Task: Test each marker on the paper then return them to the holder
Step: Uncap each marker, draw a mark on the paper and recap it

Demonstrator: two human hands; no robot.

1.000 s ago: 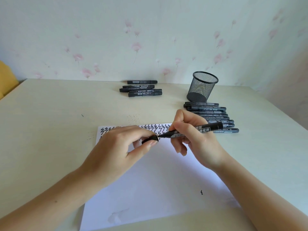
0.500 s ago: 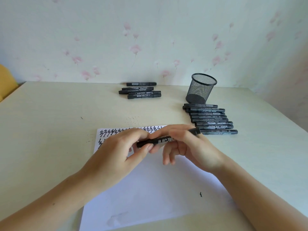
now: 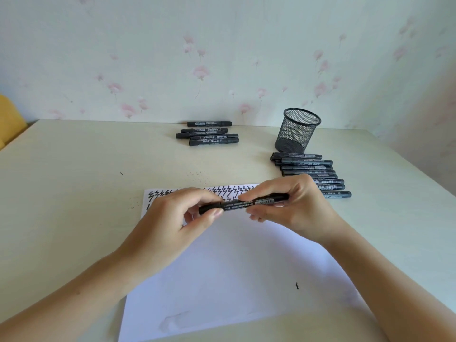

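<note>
- A person's left hand point(image 3: 177, 218) pinched the cap end of a black marker point(image 3: 243, 204) between thumb and curled fingers, above the far edge of the paper point(image 3: 222, 267).
- The marker lay nearly level between the two hands, its long axis running from about 9 o'clock to 3 o'clock, the right-hand end tipped slightly toward the far side of the table point(image 3: 74, 181); the cap appeared seated.
- The right hand point(image 3: 291, 203) gripped the barrel, fingers wrapped over the top and thumb beneath.
- Zigzag test marks point(image 3: 222, 191) ran along the paper's far edge, behind the hands.
- A group of markers point(image 3: 208, 134) lay at 12 o'clock near the wall.
- The mesh holder point(image 3: 297, 130) stood upright and looked empty at roughly 1 o'clock from the right hand, just beyond a row of markers point(image 3: 308, 172); the right hand was the nearer one, so the return likely fell to it.
</note>
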